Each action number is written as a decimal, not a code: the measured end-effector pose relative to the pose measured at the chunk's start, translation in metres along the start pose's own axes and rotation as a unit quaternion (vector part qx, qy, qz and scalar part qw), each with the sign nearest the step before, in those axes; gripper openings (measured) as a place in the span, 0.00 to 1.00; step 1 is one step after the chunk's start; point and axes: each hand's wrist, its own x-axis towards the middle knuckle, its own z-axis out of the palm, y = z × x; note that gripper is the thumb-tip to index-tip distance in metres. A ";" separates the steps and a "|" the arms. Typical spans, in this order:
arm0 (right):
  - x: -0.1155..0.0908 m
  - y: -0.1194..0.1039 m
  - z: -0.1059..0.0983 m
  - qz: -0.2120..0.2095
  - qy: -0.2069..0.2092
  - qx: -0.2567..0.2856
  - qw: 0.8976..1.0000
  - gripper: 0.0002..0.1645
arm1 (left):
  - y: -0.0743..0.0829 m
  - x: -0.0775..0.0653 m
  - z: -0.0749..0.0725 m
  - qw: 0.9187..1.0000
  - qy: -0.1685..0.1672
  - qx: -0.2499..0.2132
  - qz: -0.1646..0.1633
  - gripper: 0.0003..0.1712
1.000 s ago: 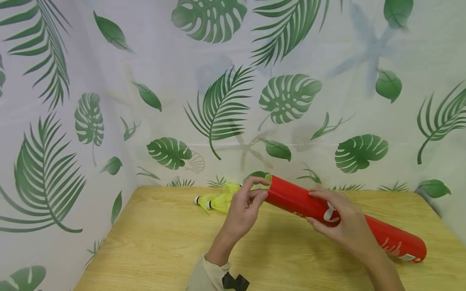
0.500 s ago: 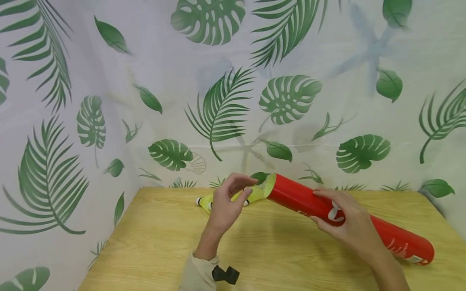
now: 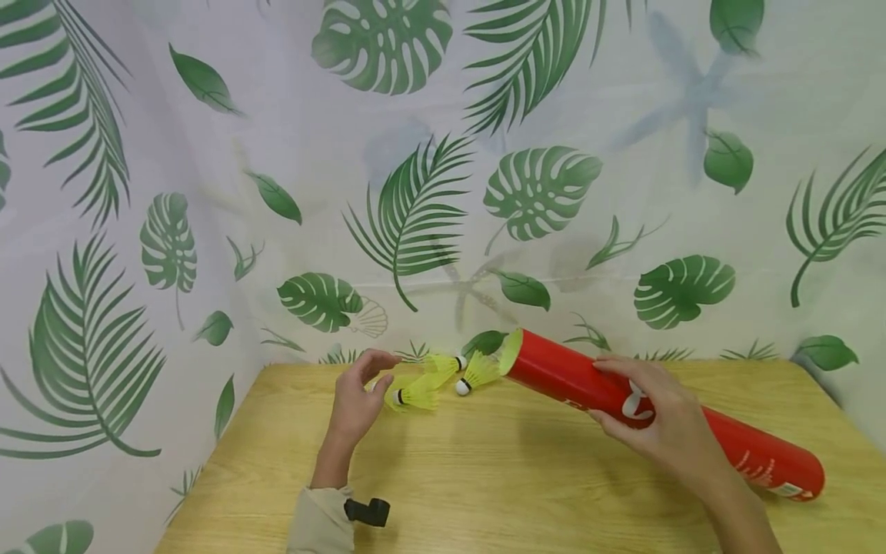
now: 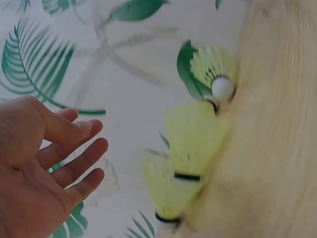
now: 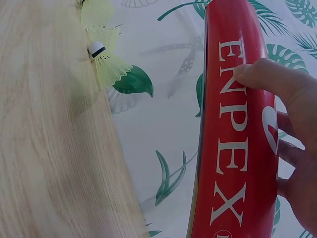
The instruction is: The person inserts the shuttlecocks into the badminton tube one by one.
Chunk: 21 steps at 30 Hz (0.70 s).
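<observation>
My right hand (image 3: 657, 419) grips a long red tube (image 3: 561, 373) with white ENPEX lettering around its middle. The tube is tilted, its open pale-green mouth (image 3: 512, 352) raised to the left. Right at that mouth, a yellow shuttlecock (image 3: 480, 372) lies with its white cork pointing left. Further left, more yellow shuttlecocks lie in a cluster, one (image 3: 418, 395) in front and another (image 3: 443, 369) behind it. My left hand (image 3: 356, 400) hovers beside the cluster, fingers loosely bent and holding nothing; it partly hides a shuttlecock at the far left. In the left wrist view, the palm (image 4: 34, 173) is bare.
The wooden table (image 3: 471, 477) runs back to a white cloth backdrop (image 3: 429, 115) printed with green leaves. Another cloth wall (image 3: 90, 308) stands along the left side. A black device (image 3: 367, 512) is strapped at the left sleeve.
My left hand has drawn away from the tube's mouth to the left, leaving a shuttlecock lying in front of it. The right hand keeps its grip; the tube has shifted slightly right.
</observation>
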 end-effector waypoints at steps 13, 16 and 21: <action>-0.001 -0.001 0.000 0.002 0.002 0.001 1.000 0.44 | -0.037 -0.012 0.001 0.987 -0.066 0.124 -0.076 0.24; -0.002 -0.003 0.000 0.002 0.002 -0.001 1.000 0.44 | -0.040 -0.015 0.000 0.982 -0.069 0.150 -0.089 0.24; -0.003 -0.005 0.000 0.005 0.003 -0.003 1.000 0.44 | -0.044 -0.017 -0.001 0.978 -0.087 0.168 -0.083 0.23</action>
